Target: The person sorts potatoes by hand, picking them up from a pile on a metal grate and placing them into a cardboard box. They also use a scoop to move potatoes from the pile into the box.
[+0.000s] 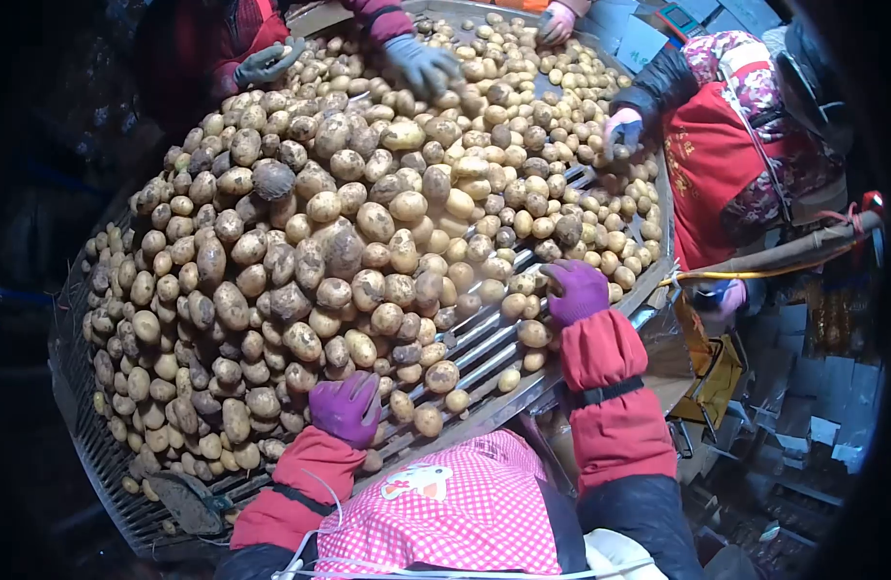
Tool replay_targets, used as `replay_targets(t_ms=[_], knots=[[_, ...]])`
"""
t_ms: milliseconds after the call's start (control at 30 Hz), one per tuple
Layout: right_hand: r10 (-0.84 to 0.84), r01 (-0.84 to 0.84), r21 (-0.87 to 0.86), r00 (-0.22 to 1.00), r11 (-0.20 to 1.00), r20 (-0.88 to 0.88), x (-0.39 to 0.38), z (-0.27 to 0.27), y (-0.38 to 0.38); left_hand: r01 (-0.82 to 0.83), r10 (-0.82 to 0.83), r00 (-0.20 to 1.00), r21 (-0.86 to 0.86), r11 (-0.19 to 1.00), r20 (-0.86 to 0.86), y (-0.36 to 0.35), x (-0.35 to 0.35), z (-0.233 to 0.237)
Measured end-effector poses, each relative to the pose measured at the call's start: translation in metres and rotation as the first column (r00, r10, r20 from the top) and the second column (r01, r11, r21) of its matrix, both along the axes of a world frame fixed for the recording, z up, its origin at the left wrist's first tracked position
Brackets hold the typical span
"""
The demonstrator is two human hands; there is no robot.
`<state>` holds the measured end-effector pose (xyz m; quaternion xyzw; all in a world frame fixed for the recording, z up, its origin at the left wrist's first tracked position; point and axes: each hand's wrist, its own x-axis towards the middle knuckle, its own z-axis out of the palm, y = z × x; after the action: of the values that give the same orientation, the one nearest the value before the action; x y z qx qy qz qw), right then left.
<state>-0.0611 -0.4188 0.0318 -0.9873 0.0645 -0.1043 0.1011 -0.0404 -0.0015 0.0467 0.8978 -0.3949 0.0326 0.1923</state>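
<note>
A large heap of potatoes (300,242) covers a slatted metal table (484,333). My left hand (347,408), in a purple glove, rests at the heap's near edge beside the potatoes. Its fingers are bent, and whether anything is under them is hidden. Farther right, my right hand (577,291), also in a purple glove, reaches over the slats with its fingertips among small potatoes. Its thumb and fingers are apart, with no potato visible between them.
Co-workers' gloved hands (421,65) work at the far side, and another gloved hand (622,132) touches potatoes at the right. A co-worker in a red apron (711,159) stands there. A pole (793,253) juts out right. Below it is a yellow frame (721,382).
</note>
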Motion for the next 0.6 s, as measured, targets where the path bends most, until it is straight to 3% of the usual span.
replay_targets(t_ms=[33, 133, 167, 267, 300, 367, 467, 533, 567, 600], knots=[[-0.052, 0.042, -0.046, 0.965, 0.998, -0.257, 0.009, -0.006, 0.003, -0.002, 0.002, 1.0, 0.021, 1.0, -0.013, 0.001, 0.0, -0.001], [-0.185, 0.214, -0.025, 0.775, 0.976, -0.604, 0.035, -0.005, 0.008, 0.0, 0.0, 1.0, 0.021, 1.0, -0.026, 0.0, 0.001, -0.001], [-0.221, 0.288, 0.019, 0.773, 0.957, -0.594, 0.039, -0.008, 0.006, -0.007, 0.008, 1.0, 0.033, 0.999, -0.025, 0.0, 0.001, 0.001], [0.043, -0.007, 0.159, 0.974, 0.987, -0.225, 0.05, -0.013, 0.011, -0.012, 0.013, 1.0, 0.042, 0.999, -0.007, -0.005, 0.001, 0.003], [0.154, -0.131, 0.093, 0.936, 0.987, -0.316, 0.06, -0.014, 0.014, -0.015, 0.015, 1.0, 0.04, 0.999, 0.011, -0.004, 0.0, 0.002], [0.232, -0.206, 0.107, 0.867, 0.973, -0.441, 0.071, -0.014, 0.02, -0.026, 0.026, 1.0, 0.044, 0.999, 0.015, -0.004, -0.001, 0.002], [0.21, -0.109, 0.225, 0.843, 0.968, -0.496, 0.074, -0.012, 0.023, -0.023, 0.023, 1.0, 0.04, 0.999, 0.019, -0.004, -0.001, 0.002], [0.143, 0.041, 0.352, 0.865, 0.935, -0.48, 0.071, -0.011, 0.021, -0.026, 0.025, 0.999, 0.034, 0.999, 0.025, -0.002, -0.003, -0.002], [0.083, 0.141, 0.458, 0.897, 0.878, -0.435, 0.066, -0.012, 0.02, -0.03, 0.029, 0.999, 0.032, 0.999, 0.03, -0.001, -0.002, -0.003], [0.009, 0.235, 0.622, 0.932, 0.747, -0.363, 0.058, -0.012, 0.019, -0.028, 0.028, 0.999, 0.028, 0.999, 0.029, -0.001, -0.001, -0.003]])
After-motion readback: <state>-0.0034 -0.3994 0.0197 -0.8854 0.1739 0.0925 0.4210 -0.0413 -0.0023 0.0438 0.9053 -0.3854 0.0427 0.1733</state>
